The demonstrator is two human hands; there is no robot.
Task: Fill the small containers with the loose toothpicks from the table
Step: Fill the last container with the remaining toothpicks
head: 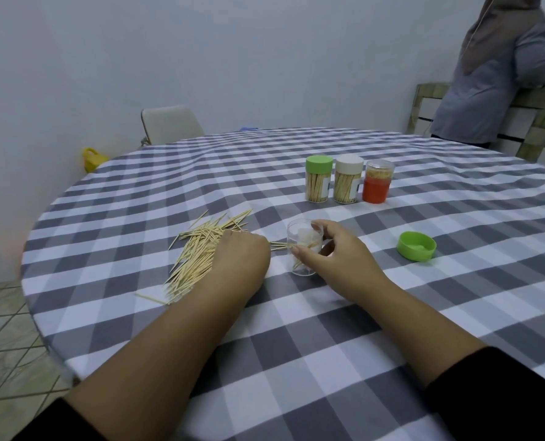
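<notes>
**Clear container held beside the toothpick pile**

A round table [296, 361] covered with a grey-and-white checked cloth is seen; its left edge curves close past the toothpick pile [198, 253], while broad open cloth lies toward the viewer and to the right. The left hand [239, 259] is laid on the pile's right side with fingers curled under; whether toothpicks are pinched cannot be told. The clear container [304, 249], tilted and lidless, is gripped by the right hand [331, 253], thumb and fingers wrapped round it; a few toothpicks are seen inside.

A loose green lid [417, 246] lies to the right, well apart. Behind stand three filled containers touching in a row: green-capped [318, 179], white-capped [347, 179] and red-based [377, 181]. Their labels cannot be read. A chair [169, 124] and a standing person [500, 74] are beyond the far edge.
</notes>
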